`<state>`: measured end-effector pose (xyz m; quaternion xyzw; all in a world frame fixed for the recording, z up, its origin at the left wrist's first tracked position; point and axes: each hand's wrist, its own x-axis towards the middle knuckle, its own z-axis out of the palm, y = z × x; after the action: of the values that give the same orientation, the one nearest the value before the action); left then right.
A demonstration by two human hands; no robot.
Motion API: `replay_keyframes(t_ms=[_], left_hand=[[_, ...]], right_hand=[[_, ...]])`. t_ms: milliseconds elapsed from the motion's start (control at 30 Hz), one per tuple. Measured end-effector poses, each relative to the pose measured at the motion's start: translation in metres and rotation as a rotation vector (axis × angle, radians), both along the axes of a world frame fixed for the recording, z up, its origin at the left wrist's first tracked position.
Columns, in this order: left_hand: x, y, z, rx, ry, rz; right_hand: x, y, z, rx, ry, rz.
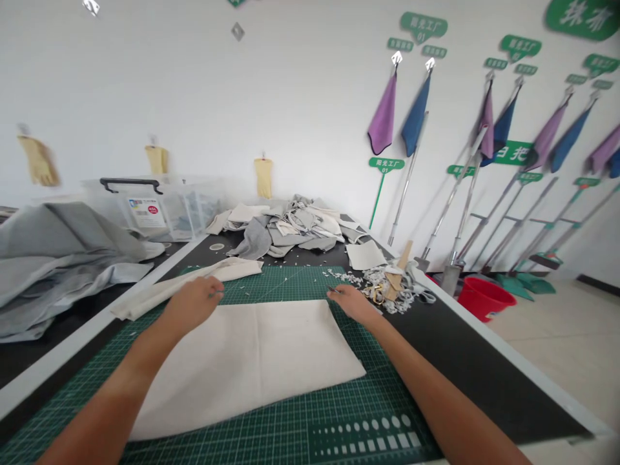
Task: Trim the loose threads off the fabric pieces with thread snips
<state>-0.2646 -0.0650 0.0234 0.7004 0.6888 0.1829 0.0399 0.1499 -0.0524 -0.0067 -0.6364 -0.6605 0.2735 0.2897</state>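
A white wall ran along the room, with green signs (423, 27) above purple and blue cloths (385, 113), mops (489, 226) leaning below them, and yellow gloves (157, 159) hanging farther along. A red bucket (484, 298) stood on the floor beside the long black table (489, 368). On the table lay a heap of grey fabric (58, 258), a clear plastic bin (165, 213) and a pile of grey and cream scraps (285, 226). Nearer the person was a green cutting mat (334, 413), with a cream sheet (242, 368) lying flat on it and a folded cream strip (159, 294) just beyond the sheet's far left side. Past the far right corner of the sheet sat loose snippets (387, 290) and gold-handled scissors (376, 296). The left hand (191, 303) was over the sheet's far edge beside the strip, its fingers drawn narrow; I couldn't tell whether they held anything. The right hand (353, 305), at the sheet's far right corner, pinched a thin dark tip (332, 289), too small to name.
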Motion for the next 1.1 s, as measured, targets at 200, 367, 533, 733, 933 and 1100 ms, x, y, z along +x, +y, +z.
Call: replay_keyframes(t_ms=[200,367,533,733,933,1100], left_hand=[[0.101,-0.004,0.011,-0.141,-0.120,-0.490],[0.150,0.001,-0.011,-0.050,-0.109,-0.588],[0.159,-0.009,-0.031,0.108,-0.079,-0.569],[0.156,-0.025,-0.019,0.166,-0.111,-0.636],[0.165,-0.028,-0.021,0.226,-0.125,-0.633],[0.164,-0.025,-0.029,0.203,-0.055,-0.608]], right_hand=[[-0.012,-0.004,-0.004,-0.110,0.018,0.069],[-0.013,-0.005,-0.012,-0.186,0.155,0.176],[-0.018,-0.005,-0.011,-0.259,0.401,0.124],[-0.025,-0.021,0.010,-0.461,0.425,0.099],[-0.026,-0.027,0.017,-0.532,0.390,0.085],[-0.026,-0.027,0.009,-0.386,0.330,0.186]])
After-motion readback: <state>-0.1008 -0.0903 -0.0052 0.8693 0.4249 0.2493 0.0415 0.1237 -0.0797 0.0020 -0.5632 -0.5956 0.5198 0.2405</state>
